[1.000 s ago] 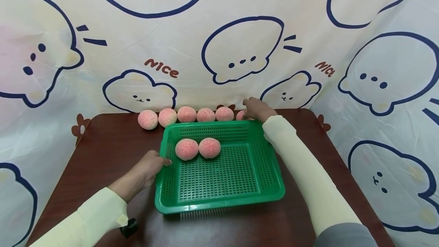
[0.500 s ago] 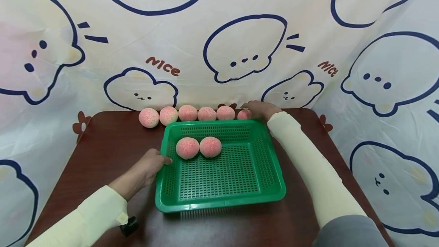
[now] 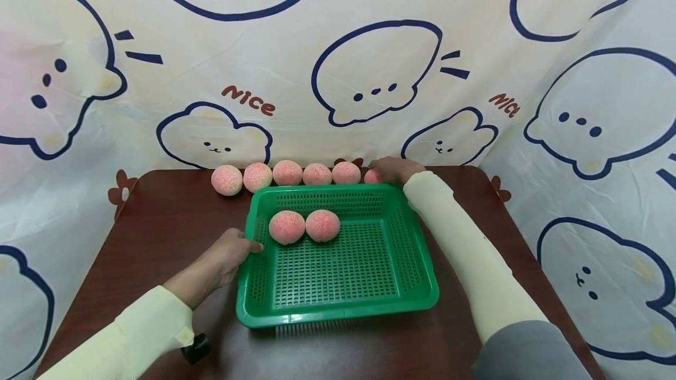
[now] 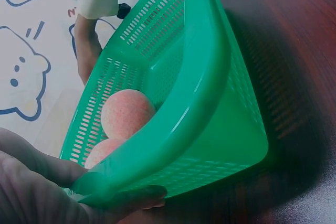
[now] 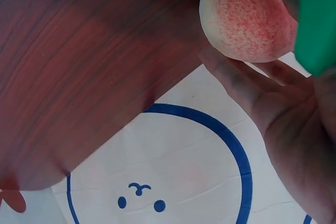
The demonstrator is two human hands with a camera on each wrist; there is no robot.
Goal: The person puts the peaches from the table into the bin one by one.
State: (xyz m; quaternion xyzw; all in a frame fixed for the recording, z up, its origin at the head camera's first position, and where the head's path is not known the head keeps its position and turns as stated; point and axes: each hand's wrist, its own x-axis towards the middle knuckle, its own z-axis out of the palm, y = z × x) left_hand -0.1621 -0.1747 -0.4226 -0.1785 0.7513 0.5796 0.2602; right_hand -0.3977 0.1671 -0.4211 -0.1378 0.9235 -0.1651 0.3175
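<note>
My left hand (image 3: 228, 257) grips the left rim of a green plastic basket (image 3: 338, 313), thumb over the rim and fingers beneath it in the left wrist view. Inside, two pink peaches (image 3: 323, 226) lie side by side against the back left. Beyond the basket's far right corner, my right hand (image 3: 393, 170) holds the peach (image 3: 372, 176) at the right end of a row. In the right wrist view, that peach (image 5: 249, 17) sits between the thumb and the fingers (image 5: 231, 74), with the basket's green rim covering part of the hand.
Several more peaches (image 3: 287, 173) line the far edge of the dark brown table (image 3: 174, 221), behind the basket. A white cloth (image 3: 296, 63) with blue cartoon outlines hangs behind and at both sides. A small black object (image 3: 196, 349) is at the left sleeve's cuff.
My right hand has come down around the rightmost peach and its fingers have closed on it. The left hand keeps its grip on the basket, and the peaches inside stay in place.
</note>
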